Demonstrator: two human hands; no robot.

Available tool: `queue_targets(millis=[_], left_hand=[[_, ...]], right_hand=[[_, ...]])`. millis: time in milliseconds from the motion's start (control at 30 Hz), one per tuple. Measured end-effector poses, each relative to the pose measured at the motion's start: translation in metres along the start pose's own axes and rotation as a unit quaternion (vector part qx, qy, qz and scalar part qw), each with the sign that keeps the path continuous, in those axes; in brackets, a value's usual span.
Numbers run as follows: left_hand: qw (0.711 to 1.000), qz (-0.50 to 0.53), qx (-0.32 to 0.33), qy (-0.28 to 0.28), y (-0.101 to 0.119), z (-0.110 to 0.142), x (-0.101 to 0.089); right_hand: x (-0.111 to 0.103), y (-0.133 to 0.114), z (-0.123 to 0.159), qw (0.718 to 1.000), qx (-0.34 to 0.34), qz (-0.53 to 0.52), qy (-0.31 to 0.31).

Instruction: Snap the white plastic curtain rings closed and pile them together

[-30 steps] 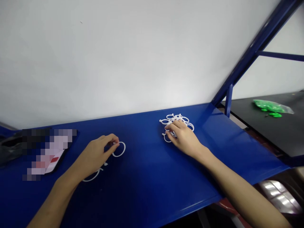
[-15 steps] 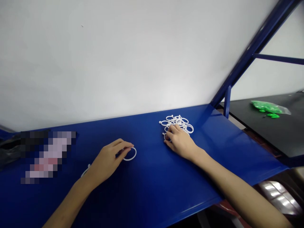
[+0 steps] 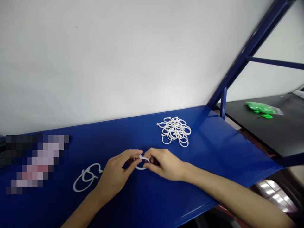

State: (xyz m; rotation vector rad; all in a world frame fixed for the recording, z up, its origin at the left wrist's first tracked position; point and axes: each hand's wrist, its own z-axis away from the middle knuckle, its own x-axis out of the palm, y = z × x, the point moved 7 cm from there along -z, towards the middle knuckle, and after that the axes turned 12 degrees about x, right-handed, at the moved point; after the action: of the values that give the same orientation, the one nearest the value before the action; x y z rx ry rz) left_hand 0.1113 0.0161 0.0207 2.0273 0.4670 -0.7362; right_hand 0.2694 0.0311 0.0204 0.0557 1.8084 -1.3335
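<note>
My left hand [image 3: 120,169] pinches a white plastic ring [image 3: 142,168] between thumb and fingertips, just above the blue table. My right hand [image 3: 163,163] is closed on the ring's right side, its thumb and forefinger close to the left fingertips. A small knob shows at the left fingertips; whether this is one ring or two, I cannot tell, because fingers hide part of it. Beyond my right hand lies a pile of similar white rings [image 3: 174,129] with knobs. Left of my left hand, a few opened or linked rings [image 3: 83,182] rest on the table.
The blue table [image 3: 142,199] runs along a pale wall [image 3: 118,63]. A blue metal frame [image 3: 237,68] rises at the right. Past it, a green-filled plastic bag [image 3: 262,107] lies on a black table [image 3: 280,136]. Something pixelated [image 3: 40,161] lies at the left.
My right hand has left the ring pile and come left and nearer to meet my left hand at the ring. My left hand shifted slightly right, and the rings at left are uncovered.
</note>
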Motion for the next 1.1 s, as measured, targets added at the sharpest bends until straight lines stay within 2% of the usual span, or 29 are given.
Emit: queue_targets(millis=[133,200,267,400,567,767,900,1000,1100], left_hand=[[0.996,0.020,-0.078,0.043,-0.011,0.003,-0.005],[0.991,0.043,-0.128,0.014,-0.019,0.005,0.000],[0.987,0.056,-0.149,-0.022,-0.022,0.006,0.006],[0.991,0.030,-0.128,-0.021,-0.017,0.009,0.010],[0.997,-0.010,-0.072,0.000,-0.005,0.011,0.009],[0.999,-0.028,-0.010,0.017,0.004,0.009,0.006],[0.999,-0.042,0.005,-0.013,0.004,0.002,0.008],[0.997,-0.061,0.020,-0.051,0.001,-0.003,0.005],[0.996,-0.078,0.003,-0.035,-0.008,-0.007,-0.010]], right_hand=[[0.002,0.007,0.000,0.996,0.022,-0.077,0.041],[-0.002,0.006,0.002,0.994,0.012,-0.094,0.061],[-0.003,0.001,0.003,0.994,-0.017,-0.095,0.058],[-0.001,-0.007,0.006,0.994,-0.077,-0.073,0.032],[0.002,-0.012,0.012,0.990,-0.135,0.010,0.042],[0.002,-0.014,0.016,0.985,-0.157,0.049,0.056],[-0.002,-0.012,0.009,0.983,-0.155,0.086,0.056],[-0.017,-0.002,0.000,0.980,-0.123,0.116,0.105],[-0.041,0.012,-0.006,0.969,-0.083,0.125,0.194]])
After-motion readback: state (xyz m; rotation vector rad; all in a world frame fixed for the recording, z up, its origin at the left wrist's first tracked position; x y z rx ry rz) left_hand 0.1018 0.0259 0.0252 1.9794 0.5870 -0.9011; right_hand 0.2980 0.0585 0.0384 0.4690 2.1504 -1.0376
